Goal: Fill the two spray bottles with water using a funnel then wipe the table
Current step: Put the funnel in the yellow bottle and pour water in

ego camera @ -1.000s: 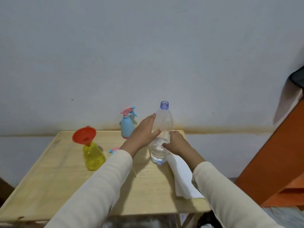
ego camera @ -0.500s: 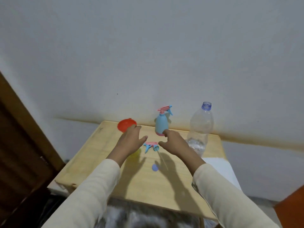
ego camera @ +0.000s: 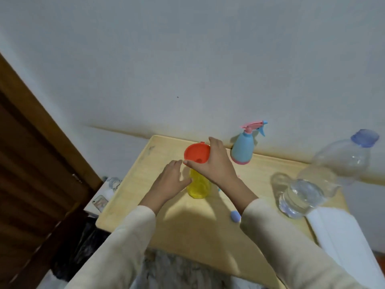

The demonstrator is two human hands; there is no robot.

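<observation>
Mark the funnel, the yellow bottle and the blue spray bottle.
orange funnel [ego camera: 196, 153], head view, inside of bowl
yellow bottle [ego camera: 199, 188], head view, lower body
blue spray bottle [ego camera: 242, 149], head view, body

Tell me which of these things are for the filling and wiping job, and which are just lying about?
For the job: funnel, yellow bottle, blue spray bottle, water bottle, white cloth, table.
Lying about: phone, door.

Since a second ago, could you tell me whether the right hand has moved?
Yes. The right hand left the water bottle, crossed to the left of the blue spray bottle, and now grips the orange funnel on the yellow spray bottle.
</observation>
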